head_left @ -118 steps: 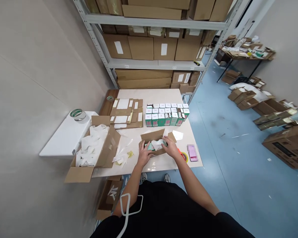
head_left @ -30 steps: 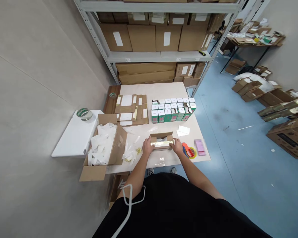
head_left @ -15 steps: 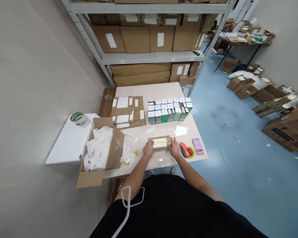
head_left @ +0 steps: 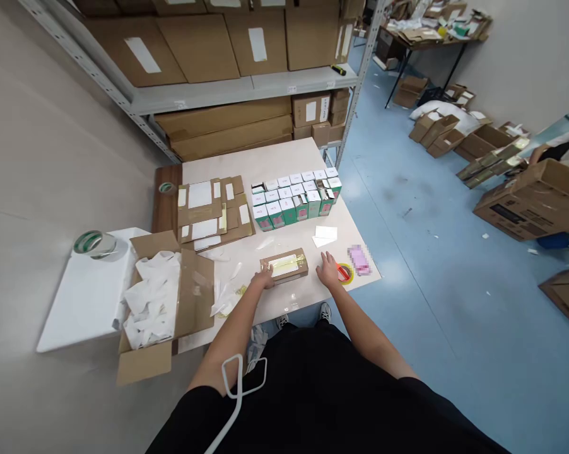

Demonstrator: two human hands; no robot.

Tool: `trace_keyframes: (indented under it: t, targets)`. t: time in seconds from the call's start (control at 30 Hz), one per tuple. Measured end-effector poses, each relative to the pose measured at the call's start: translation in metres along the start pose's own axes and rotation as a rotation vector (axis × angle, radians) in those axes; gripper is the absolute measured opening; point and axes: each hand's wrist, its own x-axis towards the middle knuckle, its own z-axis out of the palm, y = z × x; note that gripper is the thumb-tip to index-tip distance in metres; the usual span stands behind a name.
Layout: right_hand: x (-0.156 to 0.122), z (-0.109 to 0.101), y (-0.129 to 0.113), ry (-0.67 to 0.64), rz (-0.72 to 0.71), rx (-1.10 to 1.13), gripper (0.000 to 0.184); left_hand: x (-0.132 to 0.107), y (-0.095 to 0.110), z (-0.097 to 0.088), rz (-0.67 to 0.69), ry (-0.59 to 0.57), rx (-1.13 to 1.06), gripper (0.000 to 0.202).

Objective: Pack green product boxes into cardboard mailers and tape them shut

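Observation:
A small brown cardboard box [head_left: 291, 272] lies on the white table, with a white label and shiny clear tape along its top. My left hand [head_left: 264, 278] grips its left end, thumb on the upper face. To the right of the box, my right hand [head_left: 327, 270] is apart from it, fingers stretched out and nothing seen in them. This hand partly covers a red and orange tape dispenser [head_left: 344, 272] with a yellow-edged roll; whether they touch I cannot tell. White cards [head_left: 326, 233] lie just beyond that hand.
Rows of green-and-white small boxes [head_left: 289, 211] stand farther back. Flattened cardboard pieces [head_left: 237, 221] lie left of them. An open carton [head_left: 197, 290] holds white paper scraps. A pixelated pink item [head_left: 359, 260] lies near the right edge. Metal shelving [head_left: 265, 88] with cartons rises behind.
My right hand has left the box's right end and moved to the tape dispenser. The box now sits at a slant, still held by my left hand. My view has turned right.

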Motion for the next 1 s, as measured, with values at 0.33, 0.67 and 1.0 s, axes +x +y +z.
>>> trace_keyframes:
  t: [0.33, 0.67, 1.0]
  targets:
    - [-0.034, 0.004, 0.082, -0.159, 0.323, 0.132, 0.05, 0.007, 0.007, -0.006, -0.071, -0.101, 0.095, 0.133]
    - [-0.028, 0.026, 0.091, -0.266, 0.328, 0.129, 0.078, 0.005, 0.011, -0.002, -0.087, -0.101, 0.003, 0.138]
    - [-0.004, 0.018, 0.09, -0.26, 0.426, 0.071, 0.049, -0.004, 0.021, 0.008, -0.142, -0.04, -0.061, 0.131]
